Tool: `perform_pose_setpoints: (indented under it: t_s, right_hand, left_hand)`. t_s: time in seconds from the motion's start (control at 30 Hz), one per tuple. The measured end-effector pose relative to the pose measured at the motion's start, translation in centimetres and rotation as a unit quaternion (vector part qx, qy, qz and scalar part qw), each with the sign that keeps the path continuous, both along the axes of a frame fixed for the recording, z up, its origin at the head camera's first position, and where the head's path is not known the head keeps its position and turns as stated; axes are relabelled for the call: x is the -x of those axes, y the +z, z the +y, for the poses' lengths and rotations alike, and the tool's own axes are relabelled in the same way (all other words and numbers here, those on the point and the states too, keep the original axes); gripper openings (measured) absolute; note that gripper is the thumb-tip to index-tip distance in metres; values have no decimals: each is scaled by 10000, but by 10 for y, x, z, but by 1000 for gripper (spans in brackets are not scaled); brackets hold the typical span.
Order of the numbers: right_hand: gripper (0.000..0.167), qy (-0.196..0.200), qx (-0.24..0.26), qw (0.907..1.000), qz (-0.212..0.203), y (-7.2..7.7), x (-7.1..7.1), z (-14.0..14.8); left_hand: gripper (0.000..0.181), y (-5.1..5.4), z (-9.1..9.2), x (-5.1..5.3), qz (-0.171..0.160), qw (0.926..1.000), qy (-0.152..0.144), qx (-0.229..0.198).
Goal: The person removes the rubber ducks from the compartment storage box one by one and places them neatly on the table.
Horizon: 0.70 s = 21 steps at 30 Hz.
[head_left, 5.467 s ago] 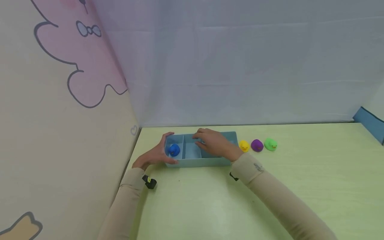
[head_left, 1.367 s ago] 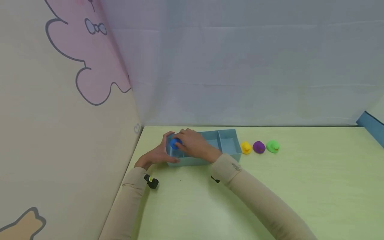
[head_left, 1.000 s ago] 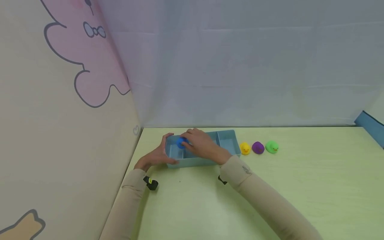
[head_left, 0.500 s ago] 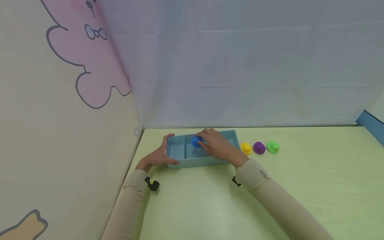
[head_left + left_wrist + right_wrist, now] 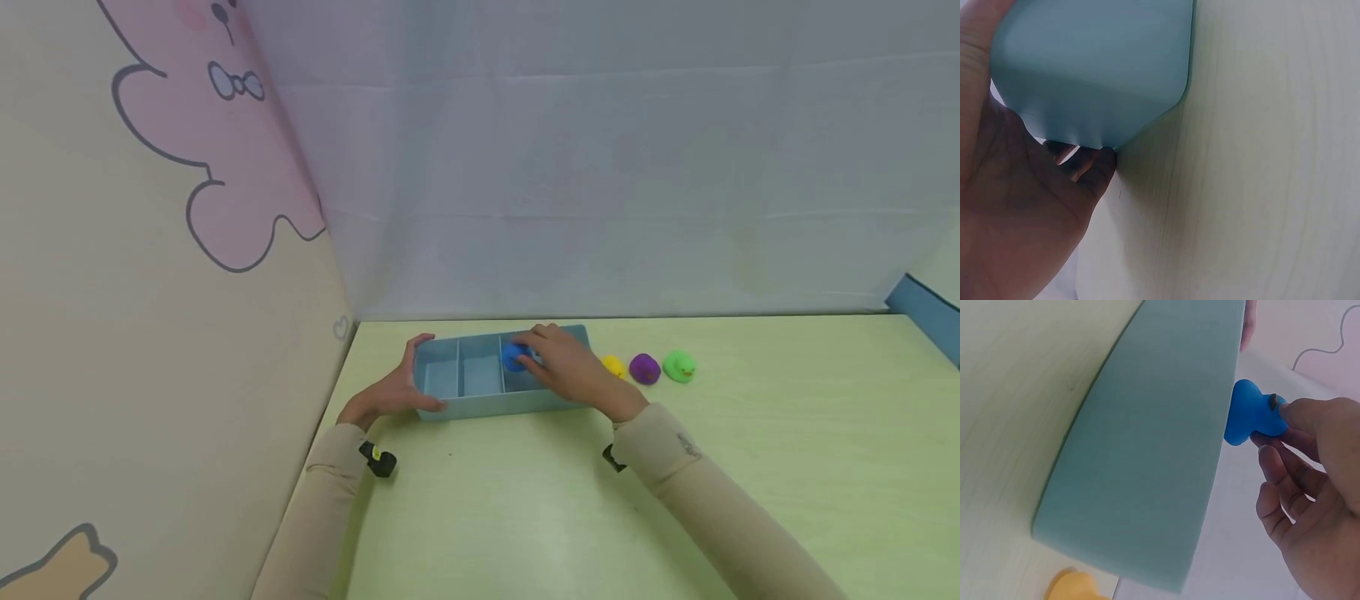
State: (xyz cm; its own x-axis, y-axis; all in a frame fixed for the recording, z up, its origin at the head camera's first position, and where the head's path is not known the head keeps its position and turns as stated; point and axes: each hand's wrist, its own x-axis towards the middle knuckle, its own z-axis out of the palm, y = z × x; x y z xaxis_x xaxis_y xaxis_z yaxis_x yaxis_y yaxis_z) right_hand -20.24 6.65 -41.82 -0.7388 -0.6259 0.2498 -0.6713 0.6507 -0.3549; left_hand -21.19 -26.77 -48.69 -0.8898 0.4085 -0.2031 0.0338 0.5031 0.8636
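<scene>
My right hand pinches a blue rubber duck between thumb and fingers, over the third compartment from the left of a light blue divided box. In the right wrist view the duck is held by its head, level with the box's rim, its body towards the box. Thumb and fingers of my left hand span the box's left end and grip it. The left wrist view shows fingertips against the box's end wall. The two left compartments hold nothing; the right hand covers much of the rightmost one.
Right of the box a yellow duck, partly behind the right hand, a purple duck and a green duck stand in a row on the pale yellow-green table. A wall runs close along the left side; a grey curtain hangs behind.
The right hand has taken the blue duck out of the leftmost compartment and carried it right, past the second, to above the third. The left hand keeps its grip; the box is turned slightly.
</scene>
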Motion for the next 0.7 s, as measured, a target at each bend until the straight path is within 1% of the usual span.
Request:
perform_pose_setpoints:
  t_s: [0.2,0.4,0.6,0.7]
  right_hand:
    - [36,-82,35,9999,84,-1,-2,14]
    - [37,-172,39,9998,20,1,-2,26]
    - [36,-259,-24,9996,106,1,-3,38]
    - [36,-353,-99,9993,80,1,-3,45]
  left_hand:
    - [120,0,0,0,16,10000,-23,-55]
    - [118,0,-1,-2,28,9999,-41,-138]
    - [119,0,-2,-2,5,9999,-34,-118]
    - [119,2,-2,-2,27,9999,-62,-87]
